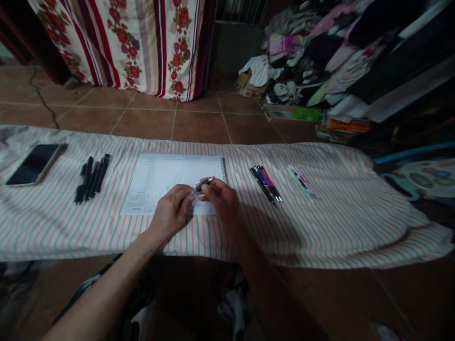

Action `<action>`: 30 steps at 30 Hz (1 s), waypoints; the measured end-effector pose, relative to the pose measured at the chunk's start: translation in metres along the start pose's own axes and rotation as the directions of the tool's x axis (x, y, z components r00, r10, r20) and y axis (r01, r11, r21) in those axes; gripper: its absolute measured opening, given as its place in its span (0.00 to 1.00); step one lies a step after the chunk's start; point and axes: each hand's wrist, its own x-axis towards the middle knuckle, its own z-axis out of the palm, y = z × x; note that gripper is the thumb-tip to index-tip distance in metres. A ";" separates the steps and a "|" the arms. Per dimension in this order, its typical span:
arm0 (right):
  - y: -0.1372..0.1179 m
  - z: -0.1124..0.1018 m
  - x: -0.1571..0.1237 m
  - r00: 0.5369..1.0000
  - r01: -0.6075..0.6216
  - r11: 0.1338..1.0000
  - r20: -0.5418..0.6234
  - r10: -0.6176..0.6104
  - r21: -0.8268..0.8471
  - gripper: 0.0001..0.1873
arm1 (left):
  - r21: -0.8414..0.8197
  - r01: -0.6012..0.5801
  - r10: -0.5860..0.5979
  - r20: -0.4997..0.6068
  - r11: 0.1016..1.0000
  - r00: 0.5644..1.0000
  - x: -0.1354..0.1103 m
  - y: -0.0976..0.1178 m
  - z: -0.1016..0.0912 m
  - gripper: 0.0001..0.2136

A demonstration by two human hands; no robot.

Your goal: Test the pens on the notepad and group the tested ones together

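Over the lower part of a spiral notebook [177, 166], both my hands meet around one dark-tipped pen [205, 183]. My right hand [223, 199] pinches the pen's dark upper end between thumb and fingers. The fingers of my left hand [174, 204] are closed at its lighter, lower end. Whether a cap or some other small part sits between the hands is too small to make out. The notebook's page is white with faint print, and its coil runs along the right edge.
On the striped cloth [337, 227] lie a phone [34, 165], several black pens [92, 179] left of the notebook, a group of dark and coloured pens [266, 183] and pale pens [303, 182] to the right. Clothes are heaped behind, beside a floral curtain [149, 47].
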 end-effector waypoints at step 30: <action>-0.016 -0.022 -0.022 0.802 0.597 0.513 0.446 -0.398 -0.616 0.09 | 0.443 -0.211 0.132 0.202 0.871 0.970 -0.013 0.009 -0.025 0.15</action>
